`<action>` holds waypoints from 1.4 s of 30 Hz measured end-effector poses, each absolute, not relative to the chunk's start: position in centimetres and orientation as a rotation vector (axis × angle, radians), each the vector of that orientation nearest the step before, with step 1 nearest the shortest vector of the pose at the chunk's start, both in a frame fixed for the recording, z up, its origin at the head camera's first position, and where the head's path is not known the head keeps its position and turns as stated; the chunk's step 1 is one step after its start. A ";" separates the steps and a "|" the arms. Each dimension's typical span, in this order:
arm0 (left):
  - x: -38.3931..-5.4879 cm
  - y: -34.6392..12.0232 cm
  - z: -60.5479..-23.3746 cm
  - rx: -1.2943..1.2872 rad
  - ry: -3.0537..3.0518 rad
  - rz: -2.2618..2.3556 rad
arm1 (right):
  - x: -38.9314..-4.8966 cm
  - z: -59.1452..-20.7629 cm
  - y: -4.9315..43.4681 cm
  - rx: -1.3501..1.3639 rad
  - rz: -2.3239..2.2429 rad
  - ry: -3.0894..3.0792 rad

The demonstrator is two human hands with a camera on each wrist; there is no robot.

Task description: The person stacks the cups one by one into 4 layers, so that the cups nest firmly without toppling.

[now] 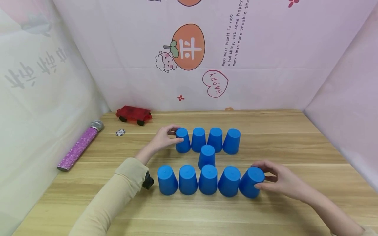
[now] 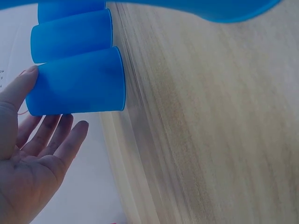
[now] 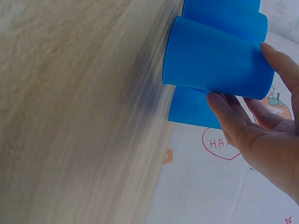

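Blue plastic cups stand upside down on the table in two rows, with a single cup (image 1: pixel 206 157) between the rows. My left hand (image 1: pixel 165 137) is at the leftmost cup (image 1: pixel 183 144) of the back row, thumb on one side and fingers on the other. In the left wrist view, the thumb (image 2: pixel 21 86) touches this cup near its closed end. My right hand (image 1: pixel 280 180) grips the rightmost cup (image 1: pixel 249 185) of the front row between thumb and fingers. That cup leans slightly in the head view; the right wrist view shows its open rim (image 3: pixel 168 51) beside the tabletop.
At the left lies a purple glittery microphone (image 1: pixel 79 144). A red toy car base (image 1: pixel 134 113) with black wheels and a poker chip (image 1: pixel 120 132) sit at the back left. Printed cloth (image 1: pixel 260 85) walls the table's back and sides.
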State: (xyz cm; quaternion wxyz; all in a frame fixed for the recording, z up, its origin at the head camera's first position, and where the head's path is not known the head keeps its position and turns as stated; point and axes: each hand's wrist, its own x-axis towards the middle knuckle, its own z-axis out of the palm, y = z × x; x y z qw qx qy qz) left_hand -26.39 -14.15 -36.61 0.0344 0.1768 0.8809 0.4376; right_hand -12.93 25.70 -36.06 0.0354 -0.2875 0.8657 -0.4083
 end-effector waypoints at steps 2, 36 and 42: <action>-26.3 -14.2 -36.5 0.548 2.701 1.345 | -12.9 -36.1 25.6 -0.881 -1.259 2.659; -21.6 -22.7 -35.6 0.549 2.674 1.509 | -13.5 -34.9 26.3 -0.755 -1.364 2.765; -19.5 -23.7 -35.2 0.584 2.684 1.486 | -14.2 -33.7 26.7 -0.674 -1.409 2.821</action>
